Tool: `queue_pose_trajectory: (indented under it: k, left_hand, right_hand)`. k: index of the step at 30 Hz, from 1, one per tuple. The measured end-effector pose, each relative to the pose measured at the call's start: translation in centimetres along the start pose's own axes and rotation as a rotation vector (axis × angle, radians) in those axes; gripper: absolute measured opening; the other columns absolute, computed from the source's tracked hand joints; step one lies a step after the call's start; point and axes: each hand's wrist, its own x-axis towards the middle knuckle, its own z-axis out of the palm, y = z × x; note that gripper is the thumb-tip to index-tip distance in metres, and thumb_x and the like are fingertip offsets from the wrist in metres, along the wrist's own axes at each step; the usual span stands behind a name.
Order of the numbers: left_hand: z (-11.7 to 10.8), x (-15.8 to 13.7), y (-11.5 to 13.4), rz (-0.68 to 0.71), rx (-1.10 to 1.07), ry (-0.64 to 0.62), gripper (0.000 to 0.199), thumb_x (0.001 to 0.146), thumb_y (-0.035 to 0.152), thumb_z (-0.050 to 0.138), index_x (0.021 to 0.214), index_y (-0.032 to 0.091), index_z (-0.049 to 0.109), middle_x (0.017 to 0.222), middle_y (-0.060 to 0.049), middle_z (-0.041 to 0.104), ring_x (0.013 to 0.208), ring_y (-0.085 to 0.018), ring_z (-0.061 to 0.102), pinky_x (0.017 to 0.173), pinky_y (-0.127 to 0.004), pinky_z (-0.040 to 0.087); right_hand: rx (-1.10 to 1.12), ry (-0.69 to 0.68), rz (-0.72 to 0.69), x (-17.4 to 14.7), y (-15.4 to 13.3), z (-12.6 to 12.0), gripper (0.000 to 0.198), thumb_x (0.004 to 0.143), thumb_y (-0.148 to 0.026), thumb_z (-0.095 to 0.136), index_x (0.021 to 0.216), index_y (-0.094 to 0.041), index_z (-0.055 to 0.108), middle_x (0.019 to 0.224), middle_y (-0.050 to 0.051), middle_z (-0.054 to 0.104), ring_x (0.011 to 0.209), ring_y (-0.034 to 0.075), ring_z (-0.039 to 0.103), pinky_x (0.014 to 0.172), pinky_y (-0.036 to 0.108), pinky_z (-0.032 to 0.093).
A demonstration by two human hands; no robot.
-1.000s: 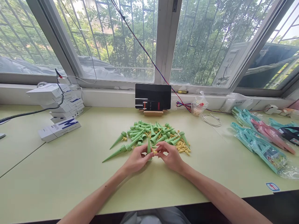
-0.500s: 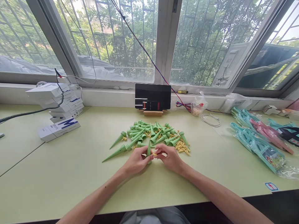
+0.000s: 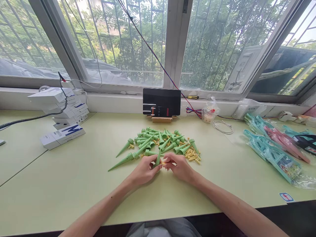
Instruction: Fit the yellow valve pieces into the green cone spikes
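Two bare hands close together above a pale green table [image 3: 172, 197], both partly closed. In the left hand [image 3: 144, 169], gripped between thumb and curled fingers: a green cone [image 3: 158, 158], pointed end up and leaning slightly to the right, wide end hidden by the hand. In the right hand [image 3: 179, 164], pinched at the tips of thumb and fingers: a small yellow piece [image 3: 162, 163], mostly covered, just beside the green cone; too small to tell whether touching it.

Just beyond both hands, a loose heap of similar cones [image 3: 164, 145], lying at many angles. Near the right hand, beyond it and slightly to its right, a scatter of loose yellow pieces [image 3: 194, 154]. Beyond the left hand and off to its left, a single cone [image 3: 121, 162] lying with its point aimed left and nearer.

Farther beyond the hands, centred between them, a dark phone [image 3: 161, 112] in front of a black screen [image 3: 170, 98]. Well left of the left hand, stacked white boxes [image 3: 55, 94]. Well right of the right hand, teal and pink items [image 3: 269, 153] in clear wrapping.
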Motion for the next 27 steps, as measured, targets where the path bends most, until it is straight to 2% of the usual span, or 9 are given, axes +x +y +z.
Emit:
queue_pose_trajectory:
  k: [8, 15, 23, 27]
  left_hand:
    - [-0.08, 0.07, -0.33, 0.030, 0.026, -0.015, 0.015, 0.093, 0.023, 0.054, 0.086, 0.016, 0.064, 0.079, -0.001, 0.066, 0.070, -0.014, 0.055, 0.060, -0.024, 0.038]
    - [0.00, -0.06, -0.51, 0.044, 0.108, 0.004, 0.015, 0.092, 0.024, 0.054, 0.081, 0.017, 0.061, 0.069, 0.002, 0.058, 0.062, -0.012, 0.046, 0.057, -0.023, 0.035]
    - [0.01, -0.10, -0.37, 0.058, 0.155, 0.038, 0.015, 0.091, 0.024, 0.056, 0.077, 0.018, 0.055, 0.066, 0.003, 0.054, 0.061, -0.012, 0.045, 0.056, -0.022, 0.034]
    - [0.03, 0.01, -0.47, 0.059, 0.093, 0.037, 0.016, 0.092, 0.026, 0.055, 0.079, 0.018, 0.057, 0.069, 0.002, 0.057, 0.064, -0.012, 0.048, 0.059, -0.023, 0.039]
  right_hand:
    - [0.026, -0.019, 0.021, 0.01, 0.04, -0.14, 0.014, 0.088, -0.013, 0.059, 0.099, -0.021, 0.061, 0.070, -0.003, 0.063, 0.058, 0.011, 0.058, 0.059, 0.022, 0.051]
    - [0.069, -0.021, 0.060, 0.12, -0.03, -0.13, 0.014, 0.087, -0.014, 0.059, 0.099, -0.021, 0.060, 0.068, -0.004, 0.061, 0.053, 0.010, 0.056, 0.056, 0.022, 0.051]
    - [0.135, -0.021, 0.119, 0.11, 0.24, -0.10, 0.013, 0.089, -0.021, 0.061, 0.101, -0.022, 0.058, 0.069, -0.004, 0.062, 0.052, 0.011, 0.057, 0.055, 0.024, 0.052]
    - [0.193, -0.007, 0.163, 0.13, 0.38, 0.02, 0.015, 0.090, -0.027, 0.064, 0.102, -0.022, 0.057, 0.067, -0.004, 0.063, 0.052, 0.012, 0.058, 0.053, 0.026, 0.053]
